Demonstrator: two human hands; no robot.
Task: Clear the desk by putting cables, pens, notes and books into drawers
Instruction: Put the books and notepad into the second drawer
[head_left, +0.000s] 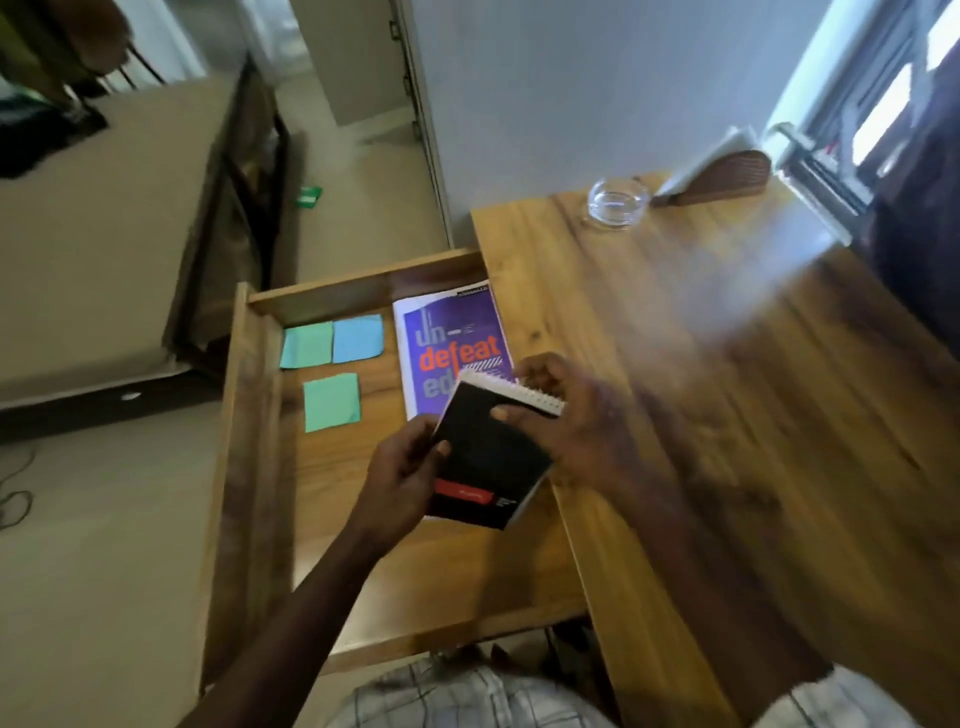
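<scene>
A small black spiral notebook (491, 457) with a red label hangs tilted above the open wooden drawer (249, 467). My left hand (405, 478) grips its left edge, thumb on the cover. My right hand (571, 421) holds its top right corner by the spiral binding. Inside the drawer lie a purple book (452, 338) with orange lettering and three sticky notes: a green note (306, 345), a blue note (357, 338) and another green note (331, 401). The notebook hides the purple book's lower part.
The wooden desk (727, 389) lies to the right, with a glass ashtray (617, 201) and a brown woven holder (727, 174) at its far edge. A bed (104, 234) stands to the left. A window is at the far right.
</scene>
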